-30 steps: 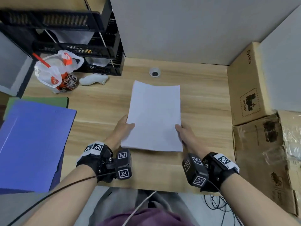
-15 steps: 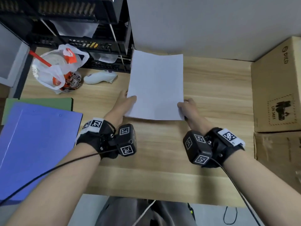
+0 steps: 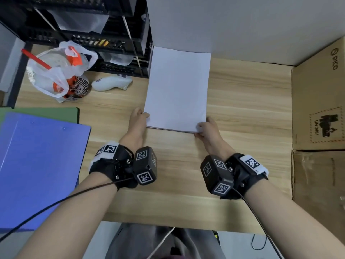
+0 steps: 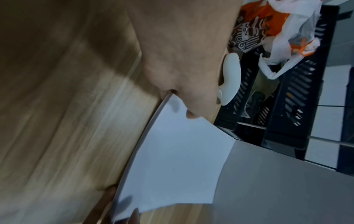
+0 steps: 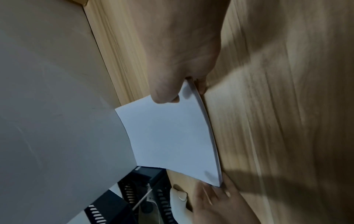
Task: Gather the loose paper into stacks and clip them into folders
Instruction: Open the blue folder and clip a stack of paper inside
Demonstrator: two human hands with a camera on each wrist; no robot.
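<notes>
Pale wooden desk (image 3: 242,109): white paper stack (image 3: 177,88) upright, pinched at lower corners by left hand (image 3: 138,124) and right hand (image 3: 209,129).

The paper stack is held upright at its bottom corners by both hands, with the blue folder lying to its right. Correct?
Not quite: the folder lies to the left of the stack, as the head view shows. Both hands, left and right, do grip its bottom corners.

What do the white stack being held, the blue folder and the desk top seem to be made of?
Paper stack: thin matte white paper; it bows between the left hand and right hand.
Blue folder: probably plastic, smooth with a slight sheen.
Desk top: light wood-grain, likely laminate.
</notes>
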